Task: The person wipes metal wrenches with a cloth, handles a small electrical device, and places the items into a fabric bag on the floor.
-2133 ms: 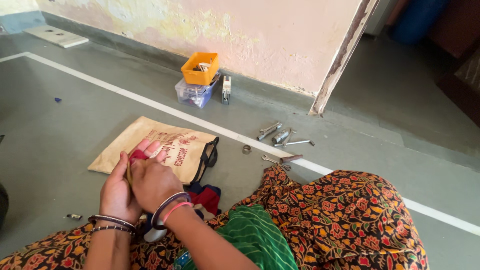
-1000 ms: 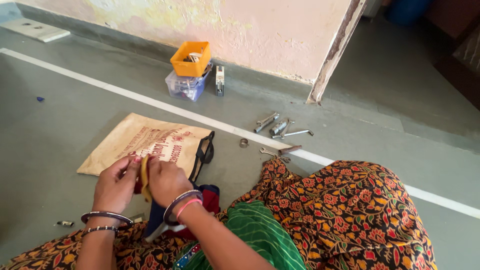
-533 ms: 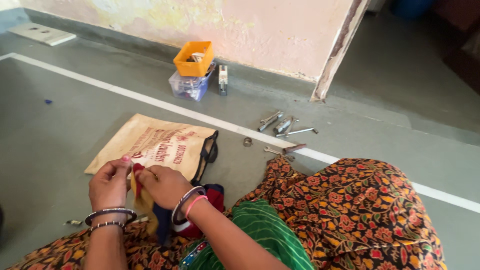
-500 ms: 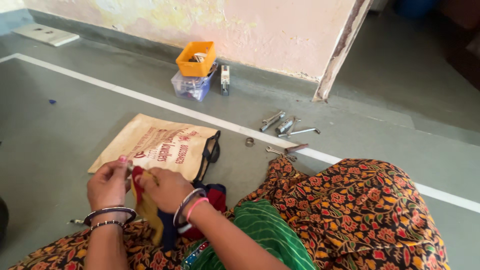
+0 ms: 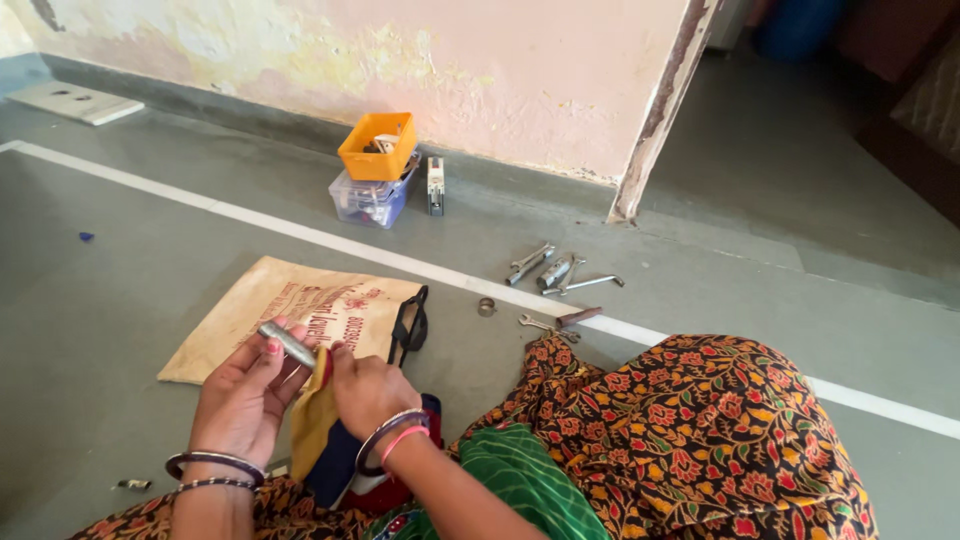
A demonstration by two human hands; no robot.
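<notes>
Two hands meet: left fingers (image 5: 268, 347) grasp a metal tube (image 5: 288, 343), right fingers (image 5: 345, 358) pinch cloth (image 5: 312, 415) beside it

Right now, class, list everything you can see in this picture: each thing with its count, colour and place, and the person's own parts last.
Metal rod: one, silver, held in the left hand's fingers.
Cloth: one, mustard yellow with dark blue and red parts, gripped by the right hand, hanging down to the lap.
Bag: one, tan with black handles, flat on the floor ahead of the hands.
Orange box: one, stacked on the clear box by the wall.
Clear box: one, see-through, under the orange box.
Metal tools: several, silver, on the floor near the white line.
Ring: one, metal, left of the tools.
Left hand: bangles on the wrist.
Right hand: bangles on the wrist.
</notes>
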